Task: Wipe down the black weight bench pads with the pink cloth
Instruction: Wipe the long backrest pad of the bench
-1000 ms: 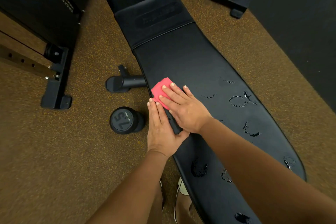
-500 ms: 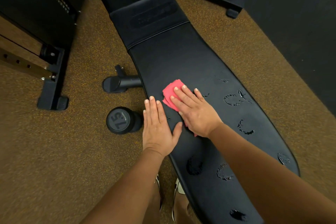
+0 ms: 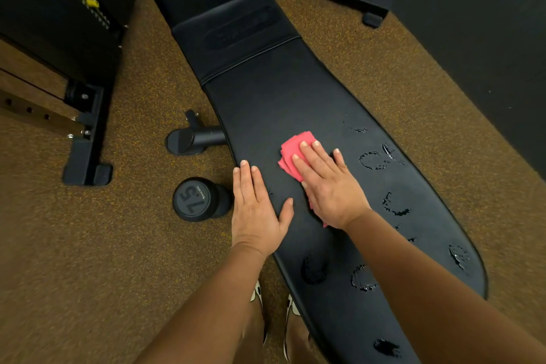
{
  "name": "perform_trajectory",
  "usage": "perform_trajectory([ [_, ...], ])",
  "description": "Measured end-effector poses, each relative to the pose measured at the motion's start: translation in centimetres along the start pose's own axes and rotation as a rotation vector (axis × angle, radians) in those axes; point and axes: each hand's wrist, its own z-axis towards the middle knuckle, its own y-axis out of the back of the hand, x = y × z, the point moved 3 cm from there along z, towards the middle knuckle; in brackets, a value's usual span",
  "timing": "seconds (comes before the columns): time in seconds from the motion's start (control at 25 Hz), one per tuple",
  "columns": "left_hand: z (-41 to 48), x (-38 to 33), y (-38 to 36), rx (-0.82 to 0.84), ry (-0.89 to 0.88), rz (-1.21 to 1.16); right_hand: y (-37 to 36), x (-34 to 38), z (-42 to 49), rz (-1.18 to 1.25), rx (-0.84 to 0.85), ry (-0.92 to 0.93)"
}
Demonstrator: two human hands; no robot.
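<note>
Near end of long black vinyl bench pad: wet spray rings unwiped. Left hand flat on pad edge, fingers straight, empty. Right hand, fingers extended, presses folded pink cloth mid-pad. Judged: most wiping remains

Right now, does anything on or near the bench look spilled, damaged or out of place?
Yes: glossy ring-shaped patches dot the bench pad to the right of the cloth and toward the near end. They glisten like wet spray, though worn covering cannot be ruled out. A dumbbell lies on the floor beside the bench.
</note>
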Motion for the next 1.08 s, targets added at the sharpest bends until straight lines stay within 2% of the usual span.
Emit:
perform_trajectory([
  [0.08, -0.1, -0.3, -0.1, -0.007, 0.018, -0.01, -0.2, 0.6, 0.7, 0.01, -0.011, -0.147],
  [0.16, -0.3, -0.5, -0.3, -0.019, 0.036, -0.026, -0.5, 1.4, 1.0, 0.005, -0.014, -0.196],
  [0.32, -0.6, -0.9, -0.4, -0.008, 0.06, -0.036, -0.3, 0.3, -0.9, -0.014, -0.029, -0.013],
  [0.4, -0.5, -1.1, -0.5, 0.0, 0.082, -0.044, -0.1, -0.6, -1.4, -0.036, -0.038, 0.021],
  [0.56, -0.5, -1.5, -0.6, -0.005, 0.13, -0.066, -0.1, 0.4, 0.1, -0.021, -0.013, -0.215],
  [0.64, -0.5, -1.5, -0.7, -0.017, 0.13, -0.065, -0.4, 1.1, 0.4, -0.005, 0.006, -0.258],
  [0.8, -0.4, -1.4, -0.9, -0.031, 0.113, -0.086, -0.1, -0.7, -2.3, -0.004, -0.028, 0.011],
  [0.84, -0.4, -1.4, -0.9, -0.032, 0.112, -0.09, 0.2, -1.5, -2.7, -0.006, -0.034, 0.021],
  [1.0, -0.5, -1.3, -1.0, -0.041, 0.112, -0.101, 0.6, -2.5, -1.1, -0.008, -0.012, -0.231],
  [1.08, -0.5, -1.3, -1.0, -0.045, 0.112, -0.1, 0.3, -1.8, -0.8, -0.009, 0.006, -0.276],
])
